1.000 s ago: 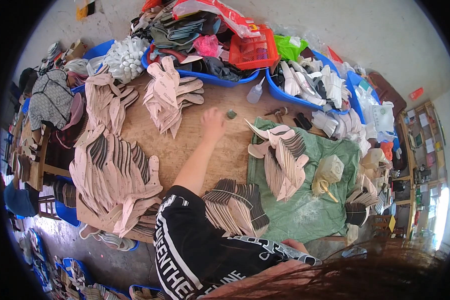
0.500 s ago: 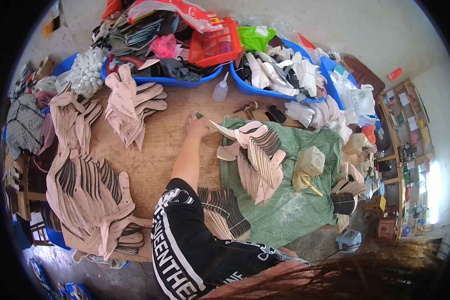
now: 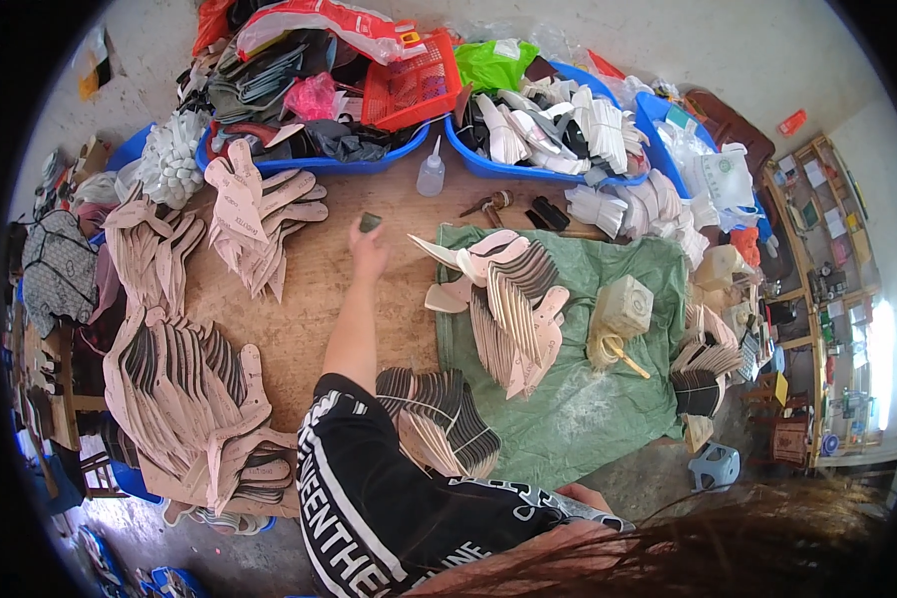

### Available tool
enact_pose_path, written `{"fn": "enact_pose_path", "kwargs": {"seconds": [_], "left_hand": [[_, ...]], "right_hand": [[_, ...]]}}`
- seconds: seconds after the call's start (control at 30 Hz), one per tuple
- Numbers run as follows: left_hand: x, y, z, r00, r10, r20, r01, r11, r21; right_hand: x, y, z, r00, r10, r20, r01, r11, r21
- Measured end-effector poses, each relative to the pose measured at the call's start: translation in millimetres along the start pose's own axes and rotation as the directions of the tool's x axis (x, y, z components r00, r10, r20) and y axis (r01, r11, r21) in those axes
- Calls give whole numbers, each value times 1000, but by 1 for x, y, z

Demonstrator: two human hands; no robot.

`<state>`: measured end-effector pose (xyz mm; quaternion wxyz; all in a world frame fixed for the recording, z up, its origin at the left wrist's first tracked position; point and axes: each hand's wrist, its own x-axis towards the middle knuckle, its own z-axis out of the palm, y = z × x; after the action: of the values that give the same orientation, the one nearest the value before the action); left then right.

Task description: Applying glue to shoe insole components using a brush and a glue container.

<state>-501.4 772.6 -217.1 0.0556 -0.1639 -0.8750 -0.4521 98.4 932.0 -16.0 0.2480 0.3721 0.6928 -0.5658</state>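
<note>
The left hand [image 3: 369, 257] is stretched out over the middle of things, fingers closed on a small dark block [image 3: 370, 222]; the right hand is out of my sight behind the black shirt, so I can't tell how it's held. Under the reaching arm spreads the big wooden desk [image 3: 289, 334], bare right around the left hand. To that hand's right and nearer the body, a green sheet [image 3: 648, 399] covers a good part of it. Beyond the hand, along the far edge, sit two blue tubs: the left tub [image 3: 364, 165], heaped with dark pieces, and the right tub [image 3: 503, 162], full of white bundles.

Left of the forearm and nearer the body there's a great fanned pile [image 3: 174, 399] of pinkish, sole-shaped pieces. A smaller stack [image 3: 254, 214] of the same stands just left of the hand, with another [image 3: 149, 244] further left. To the hand's right, a fanned stack [image 3: 513, 309] lies on the sheet; a tied bundle [image 3: 439, 419] sits close by the elbow. Past the stack on the sheet stands a cloudy plastic container [image 3: 623, 304]. Beyond the hand, slightly right, is a squeeze bottle [image 3: 431, 174] with a thin spout. The little block is at the fingertips, on the hand's far side.
</note>
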Motion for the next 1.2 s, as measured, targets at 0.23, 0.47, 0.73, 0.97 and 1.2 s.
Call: {"fn": "enact_pose_path", "kwargs": {"seconds": [0.23,0.47,0.73,0.97,1.2], "left_hand": [[-15,99,-33,963,-77,-259,61,996,-71],[-5,237,32,962,177,207,42,656,-754],[-16,280,34,898,131,421,303,510,-805],[-145,304,-27,996,46,78,-25,968,-250],[-311,338,-20,980,196,36,-200,952,234]], "right_hand": [[-2,14,4,999,-38,-1,38,998,59],[1,14,-6,983,-173,-57,163,976,-145],[-4,46,-55,955,-279,98,277,960,32],[17,70,-153,861,-506,-45,482,843,-239],[36,65,-229,814,-574,-91,546,808,-219]]}}
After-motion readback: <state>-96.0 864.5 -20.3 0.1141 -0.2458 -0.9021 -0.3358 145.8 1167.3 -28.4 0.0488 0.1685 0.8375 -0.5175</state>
